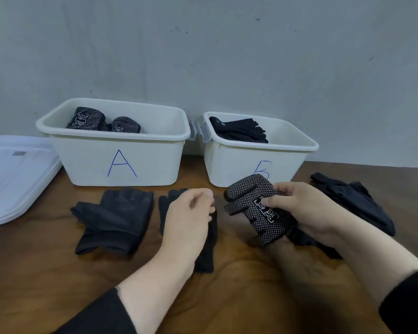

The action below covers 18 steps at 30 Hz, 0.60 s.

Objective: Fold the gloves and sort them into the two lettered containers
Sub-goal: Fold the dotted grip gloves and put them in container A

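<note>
From the head view I take container B (229, 165) as my anchor: it stands at the back of the wooden table (251, 285) against the wall, with plain black gloves (239, 131) lying inside it. Just in front of container B, my right hand (307, 210) grips a dotted glove (256, 206), thumb curled over its printed patch and fingers wrapped behind, holding it folded and lifted off the table. Left of that glove, my left hand (193, 210) hovers with fingers loosely curled and nothing in them, over a dark knit glove (205, 251) that lies flat on the table. Further left of container B, a fingerless black glove (114, 218) lies spread out. Right of container B, a heap of dark gloves (357, 201) rests on the table, partly behind my right wrist. Container A (121, 155) sits directly left of container B, latches nearly touching, holding two rolled dotted gloves (101, 121). Beyond container A, at the far left edge, white lids (15, 174) are stacked.
</note>
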Each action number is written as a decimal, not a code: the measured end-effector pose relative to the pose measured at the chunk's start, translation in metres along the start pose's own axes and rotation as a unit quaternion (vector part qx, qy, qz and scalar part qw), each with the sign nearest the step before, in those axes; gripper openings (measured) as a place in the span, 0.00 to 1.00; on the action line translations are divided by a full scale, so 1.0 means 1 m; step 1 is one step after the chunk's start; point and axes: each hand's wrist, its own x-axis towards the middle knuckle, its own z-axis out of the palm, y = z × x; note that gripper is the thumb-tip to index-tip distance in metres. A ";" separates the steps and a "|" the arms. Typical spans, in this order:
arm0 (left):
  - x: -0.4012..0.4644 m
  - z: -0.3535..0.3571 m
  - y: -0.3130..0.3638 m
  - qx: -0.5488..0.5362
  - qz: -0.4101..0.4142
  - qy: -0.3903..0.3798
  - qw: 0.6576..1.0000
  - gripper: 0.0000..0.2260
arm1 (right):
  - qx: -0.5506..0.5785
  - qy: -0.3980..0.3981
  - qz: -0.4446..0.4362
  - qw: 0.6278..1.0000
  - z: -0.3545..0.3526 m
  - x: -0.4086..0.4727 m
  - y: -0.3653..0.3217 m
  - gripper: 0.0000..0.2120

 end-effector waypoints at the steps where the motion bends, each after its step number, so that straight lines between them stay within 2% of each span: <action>1: -0.004 0.004 0.005 -0.054 -0.053 -0.020 0.997 0.06 | 0.022 0.019 -0.008 1.000 0.002 -0.005 -0.003 0.07; 3: -0.014 0.011 0.014 -0.127 -0.137 -0.076 0.979 0.09 | 0.032 0.050 -0.025 0.998 0.009 -0.013 -0.009 0.06; 5: -0.024 0.013 0.024 -0.173 -0.178 -0.130 0.960 0.10 | 0.038 0.063 -0.036 0.997 0.018 -0.019 -0.012 0.07; 10: -0.023 0.007 0.038 -0.199 -0.183 -0.157 0.950 0.09 | 0.063 0.037 -0.033 0.997 0.040 -0.032 -0.022 0.11; 14: -0.013 -0.006 0.043 -0.172 -0.189 -0.167 0.952 0.09 | 0.102 -0.042 0.015 0.994 0.044 -0.042 -0.037 0.12; 18: -0.007 -0.019 0.050 -0.150 -0.172 -0.211 0.951 0.11 | 0.141 -0.094 0.043 0.985 0.044 -0.044 -0.049 0.15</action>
